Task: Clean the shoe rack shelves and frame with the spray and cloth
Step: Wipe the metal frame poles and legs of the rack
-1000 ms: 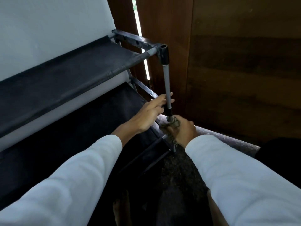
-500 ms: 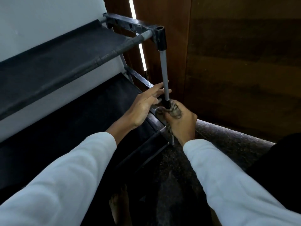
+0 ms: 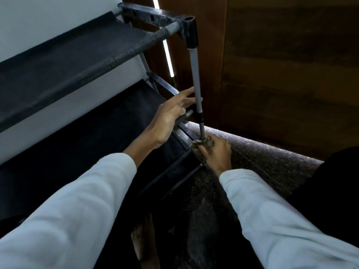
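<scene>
The shoe rack has black fabric shelves: an upper one (image 3: 73,55) and a lower one (image 3: 101,133). A grey metal upright (image 3: 195,78) runs down from a black corner joint (image 3: 191,32). My right hand (image 3: 215,152) is closed around a dirty grey cloth (image 3: 204,145) wrapped round the lower part of that upright, below the middle joint. My left hand (image 3: 171,117) rests on the front bar of the lower shelf, fingers spread, fingertips touching the upright. No spray bottle is in view.
A white wall (image 3: 48,12) stands behind the rack. A brown wooden door (image 3: 281,65) is right of the upright, with a bright gap beside it. Below is a speckled stone floor (image 3: 262,158). A bare foot (image 3: 143,243) shows at the bottom.
My right hand with the cloth has slid down the upright, from the middle joint to the section below it. My left hand stayed on the lower shelf's bar. The view tilted slightly.
</scene>
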{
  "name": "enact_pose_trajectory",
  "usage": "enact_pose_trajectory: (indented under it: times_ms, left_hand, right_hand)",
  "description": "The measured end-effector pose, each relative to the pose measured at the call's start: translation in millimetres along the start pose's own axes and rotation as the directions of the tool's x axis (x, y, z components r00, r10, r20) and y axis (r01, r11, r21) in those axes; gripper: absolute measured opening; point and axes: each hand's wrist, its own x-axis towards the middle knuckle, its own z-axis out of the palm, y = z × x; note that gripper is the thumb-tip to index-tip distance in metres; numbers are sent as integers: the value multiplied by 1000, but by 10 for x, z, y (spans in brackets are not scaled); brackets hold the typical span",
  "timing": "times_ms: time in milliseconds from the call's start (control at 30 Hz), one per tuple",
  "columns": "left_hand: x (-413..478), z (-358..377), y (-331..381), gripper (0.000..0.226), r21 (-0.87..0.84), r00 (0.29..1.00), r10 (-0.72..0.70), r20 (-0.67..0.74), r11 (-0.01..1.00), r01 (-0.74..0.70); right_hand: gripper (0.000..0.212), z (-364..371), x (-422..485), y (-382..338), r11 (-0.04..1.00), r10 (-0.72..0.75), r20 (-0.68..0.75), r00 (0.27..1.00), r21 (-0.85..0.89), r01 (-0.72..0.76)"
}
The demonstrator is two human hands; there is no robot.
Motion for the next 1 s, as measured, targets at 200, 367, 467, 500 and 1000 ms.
enact_pose_trajectory:
  times_ms: [200,367,467,500,1000]
  left_hand:
    - [7,26,-2,62,-33,997,57,-50,998,-58]
    - [-6,37,-15,57,-37,993,85,-77,995,-88]
    - [-21,55,7,61,-38,992,101,-73,994,-104]
    - [-24,56,6,62,-35,993,102,-64,994,-105]
    - [1,-3,3,55,-39,992,82,-91,996,-86]
  right_hand:
    - [46,-158,71,-505,964,-69,-284,956,226,137]
    - [31,-26,35,-197,989,-80,-172,982,112,100]
    - [30,67,-15,167,999,23,28,999,43,-25]
    - [32,90,-25,237,998,44,39,998,42,-45]
    - [48,-49,13,-542,971,-75,-407,910,178,160]
